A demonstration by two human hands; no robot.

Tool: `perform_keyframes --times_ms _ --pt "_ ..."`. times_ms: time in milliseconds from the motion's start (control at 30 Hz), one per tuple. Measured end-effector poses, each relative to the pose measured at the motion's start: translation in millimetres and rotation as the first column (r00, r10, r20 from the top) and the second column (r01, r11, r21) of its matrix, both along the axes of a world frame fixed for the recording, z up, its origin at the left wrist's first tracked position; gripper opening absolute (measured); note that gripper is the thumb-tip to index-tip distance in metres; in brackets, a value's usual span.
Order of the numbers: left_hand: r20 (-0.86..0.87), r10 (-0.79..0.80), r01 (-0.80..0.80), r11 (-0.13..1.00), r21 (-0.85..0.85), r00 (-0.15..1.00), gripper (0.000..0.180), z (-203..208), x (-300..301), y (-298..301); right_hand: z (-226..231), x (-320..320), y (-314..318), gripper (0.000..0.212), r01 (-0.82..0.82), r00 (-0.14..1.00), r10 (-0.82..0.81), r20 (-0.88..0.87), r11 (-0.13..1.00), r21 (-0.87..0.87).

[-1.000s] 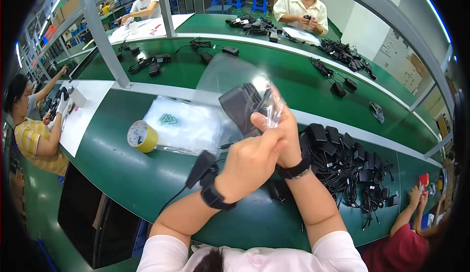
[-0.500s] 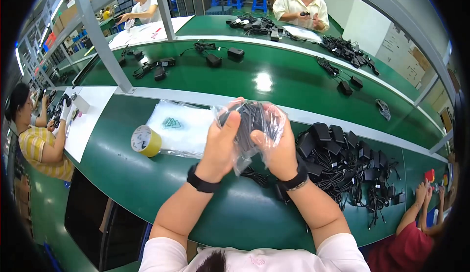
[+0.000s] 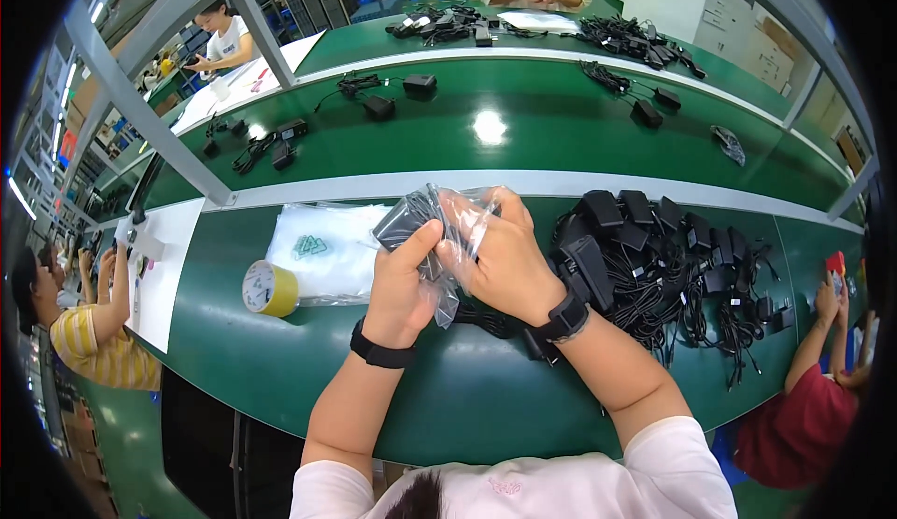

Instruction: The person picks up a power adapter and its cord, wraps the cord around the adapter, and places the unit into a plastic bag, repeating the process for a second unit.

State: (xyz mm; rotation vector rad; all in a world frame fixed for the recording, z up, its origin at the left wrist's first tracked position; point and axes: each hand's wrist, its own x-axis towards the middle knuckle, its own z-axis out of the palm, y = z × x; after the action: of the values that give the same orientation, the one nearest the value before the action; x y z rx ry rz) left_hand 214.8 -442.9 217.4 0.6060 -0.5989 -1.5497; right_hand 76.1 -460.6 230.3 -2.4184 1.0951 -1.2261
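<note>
Green desk (image 3: pixel 308 379) runs under me, one bench in a long row where other people sit at the same kind of work. Taking the clear bag (image 3: pixel 447 239) in my hands as the landmark: to its left lies a stack of flat plastic bags (image 3: pixel 322 250) with a roll of yellow tape (image 3: pixel 269 288) beside it; to its right, a tangled heap of black chargers (image 3: pixel 677 262) with their cords.

My left hand (image 3: pixel 404 281) grips the bag with the thumb pressed up against the black charger (image 3: pixel 404 223) inside it. My right hand (image 3: pixel 505 253) is clenched over the bag's other side, fingers curled over the top. Both wrists are bent inward, forearms meeting in a V, the bag held just above the desk.

I reckon the thin film could tear if I squeeze too hard on the charger's corners, or the cord could snag the heap and drag it.
</note>
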Motion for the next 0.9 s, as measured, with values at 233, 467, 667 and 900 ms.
perform_keyframes --times_ms 233,467,667,900 --pt "-0.233 -0.053 0.066 0.997 0.047 0.971 0.02 -10.6 25.1 -1.2 3.6 1.9 -6.5 0.04 -0.314 0.875 0.077 0.477 0.841 0.44" --pt "-0.232 0.126 -0.155 0.982 -0.109 0.965 0.017 8.3 14.2 0.0 -20.6 -12.4 -12.2 0.016 -0.26 0.851 -0.009 0.525 0.861 0.437" --pt "-0.135 0.048 -0.076 0.973 -0.216 0.99 0.026 6.8 14.9 5.6 0.8 -44.7 -40.9 0.012 -0.333 0.671 -0.026 0.741 0.883 0.332" --pt "0.022 0.248 -0.236 0.942 -0.237 0.968 0.02 16.7 28.4 16.7 28.7 -6.2 -16.8 0.032 0.133 0.942 -0.147 -0.302 0.989 -0.068"
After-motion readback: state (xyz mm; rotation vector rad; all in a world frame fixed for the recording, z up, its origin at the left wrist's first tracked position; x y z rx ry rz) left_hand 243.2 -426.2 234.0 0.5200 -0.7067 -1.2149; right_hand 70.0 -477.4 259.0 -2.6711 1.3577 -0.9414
